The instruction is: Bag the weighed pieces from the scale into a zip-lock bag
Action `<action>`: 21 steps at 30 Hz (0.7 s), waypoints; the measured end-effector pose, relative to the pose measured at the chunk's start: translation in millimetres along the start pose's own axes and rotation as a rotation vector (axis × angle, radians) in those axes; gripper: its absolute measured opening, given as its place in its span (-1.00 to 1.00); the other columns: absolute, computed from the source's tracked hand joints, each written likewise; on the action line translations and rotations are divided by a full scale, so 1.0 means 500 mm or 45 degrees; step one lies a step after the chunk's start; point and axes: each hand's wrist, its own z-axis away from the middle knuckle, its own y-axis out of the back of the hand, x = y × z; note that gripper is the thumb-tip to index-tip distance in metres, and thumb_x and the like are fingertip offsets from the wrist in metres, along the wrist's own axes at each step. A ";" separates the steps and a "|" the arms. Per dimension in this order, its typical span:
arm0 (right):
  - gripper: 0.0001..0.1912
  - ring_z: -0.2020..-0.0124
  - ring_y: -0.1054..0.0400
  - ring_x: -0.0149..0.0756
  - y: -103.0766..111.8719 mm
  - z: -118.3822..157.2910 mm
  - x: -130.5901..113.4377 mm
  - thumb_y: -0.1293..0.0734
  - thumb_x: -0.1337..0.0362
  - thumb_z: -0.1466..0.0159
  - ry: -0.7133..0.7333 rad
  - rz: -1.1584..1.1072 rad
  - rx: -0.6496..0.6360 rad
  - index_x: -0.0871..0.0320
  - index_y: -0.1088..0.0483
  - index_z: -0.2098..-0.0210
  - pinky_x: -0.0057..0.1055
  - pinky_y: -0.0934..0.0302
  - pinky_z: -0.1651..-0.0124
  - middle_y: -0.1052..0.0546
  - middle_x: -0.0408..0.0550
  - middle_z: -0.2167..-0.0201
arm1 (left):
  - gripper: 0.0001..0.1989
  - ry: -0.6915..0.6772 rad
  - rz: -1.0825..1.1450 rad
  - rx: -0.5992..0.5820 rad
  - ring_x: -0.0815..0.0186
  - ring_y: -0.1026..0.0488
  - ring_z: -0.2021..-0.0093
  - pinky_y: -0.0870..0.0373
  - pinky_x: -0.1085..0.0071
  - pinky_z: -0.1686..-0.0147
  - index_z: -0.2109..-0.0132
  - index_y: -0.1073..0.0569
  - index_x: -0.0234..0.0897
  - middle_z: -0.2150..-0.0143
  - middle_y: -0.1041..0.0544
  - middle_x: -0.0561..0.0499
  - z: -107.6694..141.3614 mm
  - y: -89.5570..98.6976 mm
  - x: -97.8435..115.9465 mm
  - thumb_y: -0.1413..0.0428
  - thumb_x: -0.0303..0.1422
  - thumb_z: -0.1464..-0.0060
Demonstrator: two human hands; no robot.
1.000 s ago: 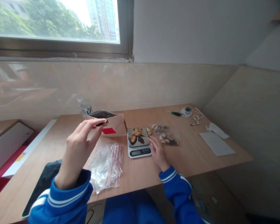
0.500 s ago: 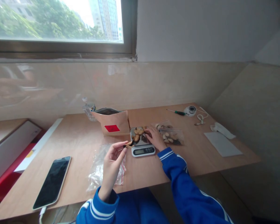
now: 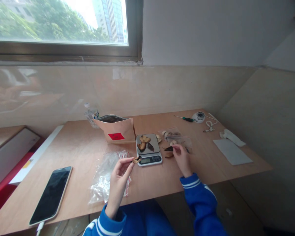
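Note:
My left hand (image 3: 120,172) pinches a curled tan dried slice (image 3: 137,160) just in front of the scale's left corner. The fingertips of my right hand (image 3: 182,159) are closed on a dark dried piece (image 3: 169,148), low over the table right of the scale. Under it lies a brown dried slice (image 3: 169,155). Several brown and dark dried slices (image 3: 144,141) rest on the steel plate of the white kitchen scale (image 3: 153,160). A pale dried piece (image 3: 158,138) sits at the plate's right edge. The digits on the display are too small to read.
Behind the scale stand an open kraft pouch (image 3: 126,129) and a plastic bottle (image 3: 90,116). Clear zip bags (image 3: 103,180) lie left, and filled zip bags (image 3: 186,141) right. A phone (image 3: 51,195), screwdriver (image 3: 186,119), white camera (image 3: 199,117) and paper (image 3: 232,151) lie farther out.
My right hand has moved from the scale plate rightward and toward me, onto the dark piece. Dried pieces now show beside the scale. My left hand keeps its slice, nearly still.

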 end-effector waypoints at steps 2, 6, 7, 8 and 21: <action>-0.78 0.34 -0.39 -0.23 0.035 0.027 0.037 -0.20 0.21 -0.21 -0.078 0.013 0.090 0.18 -0.38 0.25 -0.27 -0.29 0.24 -0.51 0.04 0.32 | -0.76 0.023 -0.028 -0.009 0.24 -0.46 0.11 -0.39 0.37 0.09 0.20 -0.44 -0.27 0.18 -0.53 -0.05 0.004 -0.002 -0.010 -0.16 -0.26 0.01; -0.78 0.37 -0.37 -0.18 0.076 0.055 0.091 -0.18 0.22 -0.21 -0.096 0.209 0.167 0.18 -0.41 0.31 -0.22 -0.27 0.27 -0.50 0.05 0.39 | -0.76 0.019 -0.038 -0.048 0.23 -0.46 0.11 -0.39 0.34 0.07 0.21 -0.44 -0.27 0.20 -0.53 -0.05 0.005 -0.008 -0.021 -0.16 -0.24 0.01; -0.78 0.32 -0.36 -0.15 0.077 0.057 0.093 -0.17 0.25 -0.22 -0.061 0.287 0.193 0.18 -0.41 0.31 -0.18 -0.26 0.22 -0.50 0.07 0.36 | -0.77 0.020 -0.035 -0.056 0.23 -0.46 0.11 -0.39 0.33 0.07 0.22 -0.44 -0.26 0.20 -0.53 -0.05 0.004 -0.009 -0.023 -0.16 -0.24 0.02; -0.78 0.26 -0.35 -0.12 0.075 0.057 0.090 -0.16 0.27 -0.22 -0.009 0.362 0.210 0.18 -0.42 0.29 -0.14 -0.24 0.16 -0.49 0.09 0.31 | -0.77 0.022 -0.031 -0.066 0.23 -0.46 0.11 -0.38 0.33 0.06 0.22 -0.43 -0.26 0.20 -0.53 -0.05 0.004 -0.010 -0.024 -0.16 -0.24 0.02; -0.79 0.13 -0.32 -0.15 0.012 0.002 0.017 -0.17 0.31 -0.26 0.406 0.517 -0.463 0.10 -0.40 0.19 -0.23 -0.16 0.13 -0.49 0.01 0.20 | -0.73 0.066 -0.080 -0.038 0.22 -0.48 0.17 -0.40 0.32 0.11 0.25 -0.46 -0.28 0.24 -0.54 -0.07 0.009 0.001 -0.037 -0.18 -0.19 0.07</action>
